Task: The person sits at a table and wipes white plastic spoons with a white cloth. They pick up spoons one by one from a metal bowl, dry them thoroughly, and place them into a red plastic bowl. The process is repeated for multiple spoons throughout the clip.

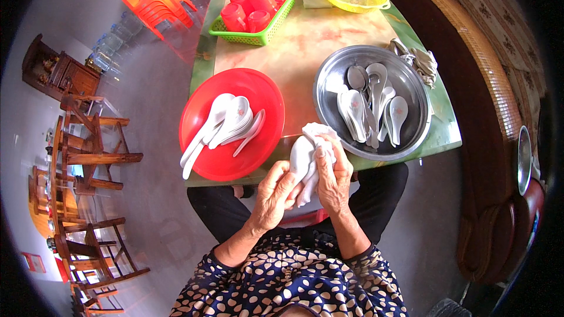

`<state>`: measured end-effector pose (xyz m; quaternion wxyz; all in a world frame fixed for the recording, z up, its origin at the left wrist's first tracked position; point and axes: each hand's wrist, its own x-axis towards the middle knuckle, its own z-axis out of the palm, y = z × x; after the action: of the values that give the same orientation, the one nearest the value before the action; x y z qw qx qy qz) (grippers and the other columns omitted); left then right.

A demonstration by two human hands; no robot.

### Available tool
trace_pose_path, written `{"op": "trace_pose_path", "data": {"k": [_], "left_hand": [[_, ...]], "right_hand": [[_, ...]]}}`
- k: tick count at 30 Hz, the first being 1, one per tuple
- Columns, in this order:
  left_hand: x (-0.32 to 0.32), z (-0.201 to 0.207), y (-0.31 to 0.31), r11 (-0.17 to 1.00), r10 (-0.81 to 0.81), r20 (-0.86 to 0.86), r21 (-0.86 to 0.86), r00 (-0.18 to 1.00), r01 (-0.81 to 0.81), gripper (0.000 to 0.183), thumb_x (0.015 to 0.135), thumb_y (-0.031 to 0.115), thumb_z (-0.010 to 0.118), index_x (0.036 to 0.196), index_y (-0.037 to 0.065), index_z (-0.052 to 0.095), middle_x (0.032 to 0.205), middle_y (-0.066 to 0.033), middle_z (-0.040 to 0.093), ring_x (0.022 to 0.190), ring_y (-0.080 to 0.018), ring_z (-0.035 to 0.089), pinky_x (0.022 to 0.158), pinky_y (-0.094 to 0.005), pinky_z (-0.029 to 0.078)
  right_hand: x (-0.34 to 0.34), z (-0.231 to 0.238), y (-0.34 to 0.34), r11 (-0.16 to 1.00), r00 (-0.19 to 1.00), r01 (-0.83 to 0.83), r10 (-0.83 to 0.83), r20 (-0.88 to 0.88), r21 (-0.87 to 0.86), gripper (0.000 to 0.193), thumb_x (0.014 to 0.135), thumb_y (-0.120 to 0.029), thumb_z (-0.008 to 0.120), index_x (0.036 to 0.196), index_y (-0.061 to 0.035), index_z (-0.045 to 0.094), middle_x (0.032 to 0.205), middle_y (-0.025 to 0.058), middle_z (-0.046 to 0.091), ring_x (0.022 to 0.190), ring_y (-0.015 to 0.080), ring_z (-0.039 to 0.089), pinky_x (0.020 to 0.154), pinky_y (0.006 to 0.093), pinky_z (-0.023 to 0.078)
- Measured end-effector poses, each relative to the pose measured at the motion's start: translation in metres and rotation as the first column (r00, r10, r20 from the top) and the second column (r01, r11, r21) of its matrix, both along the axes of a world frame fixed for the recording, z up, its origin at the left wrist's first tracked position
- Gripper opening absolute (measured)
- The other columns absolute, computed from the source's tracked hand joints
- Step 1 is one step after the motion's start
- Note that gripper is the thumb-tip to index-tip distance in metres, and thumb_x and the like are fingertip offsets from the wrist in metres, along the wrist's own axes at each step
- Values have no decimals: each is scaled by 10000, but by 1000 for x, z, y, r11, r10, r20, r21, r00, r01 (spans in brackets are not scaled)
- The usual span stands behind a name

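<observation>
My left hand [273, 195] grips a white soup spoon [301, 154] just off the near edge of the table. Around the spoon's side my right hand [333, 183] presses a white cloth [321, 131], its fingers closed on it. The spoon's handle is hidden by the fingers and the cloth. To the left, a red plastic basin [258, 91] holds several white soup spoons [236, 116], some stacked together. On the right, a steel basin [418, 118] holds several more white spoons [398, 111] along with metal spoons [355, 77].
Farther back stand a green basket [258, 38] of red cups [262, 1] and a yellow basket [358, 7] of glasses. A crumpled grey cloth [424, 64] lies at the table's right edge. Orange chairs [154, 0] are stacked beyond the left side; a long brown seat [470, 82] runs along the right.
</observation>
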<state>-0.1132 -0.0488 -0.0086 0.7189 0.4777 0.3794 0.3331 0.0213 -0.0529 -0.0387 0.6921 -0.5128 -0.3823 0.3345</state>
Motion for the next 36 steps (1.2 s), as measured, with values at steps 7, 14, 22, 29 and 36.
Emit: {"op": "trace_pose_path", "data": {"k": [7, 14, 22, 29, 36], "left_hand": [[1, -2, 1, 995, 59, 147, -83, 987, -48, 235, 1002, 283, 413, 1077, 71, 479, 659, 29, 412, 506, -27, 334, 432, -169, 255], [-1, -6, 1, 999, 36, 159, -33, 987, -31, 248, 1000, 270, 427, 1146, 81, 493, 663, 35, 411, 504, -21, 336, 423, -171, 251], [-3, -3, -1, 999, -18, 104, -48, 994, 23, 218, 993, 273, 444, 1097, 86, 481, 672, 34, 406, 531, -20, 334, 441, -164, 265], [-2, -5, 4, 996, 80, 76, -46, 994, -77, 365, 987, 422, 388, 1134, 102, 485, 676, 29, 450, 466, -33, 354, 409, -182, 289], [-2, -10, 0, 987, 163, -20, -6, 986, -164, 535, 972, 529, 312, 1159, 63, 497, 721, 23, 507, 489, -42, 404, 425, -189, 323]], "right_hand": [[-3, -2, -12, 989, 905, 84, -125, 407, 119, 280, 830, -67, 585, 1106, -21, 595, 1160, 186, 507, 1083, 316, 506, 939, 373, 400], [-8, 4, -24, 953, 820, -38, -143, 555, 302, 428, 674, 56, 674, 1082, -71, 650, 997, 148, 546, 810, 285, 584, 686, 348, 506], [15, 6, 0, 991, 955, -38, -2, 297, 130, 251, 825, 13, 581, 1061, -45, 644, 1043, 139, 574, 927, 255, 590, 809, 311, 474], [-1, -5, -16, 952, 806, -114, -78, 587, 284, 408, 720, 13, 657, 1120, -61, 637, 1156, 155, 577, 840, 283, 591, 717, 334, 498], [-7, 1, -20, 947, 606, -116, -172, 777, 300, 413, 660, -74, 691, 1072, -93, 664, 1198, 46, 584, 621, 195, 488, 554, 278, 448]]}}
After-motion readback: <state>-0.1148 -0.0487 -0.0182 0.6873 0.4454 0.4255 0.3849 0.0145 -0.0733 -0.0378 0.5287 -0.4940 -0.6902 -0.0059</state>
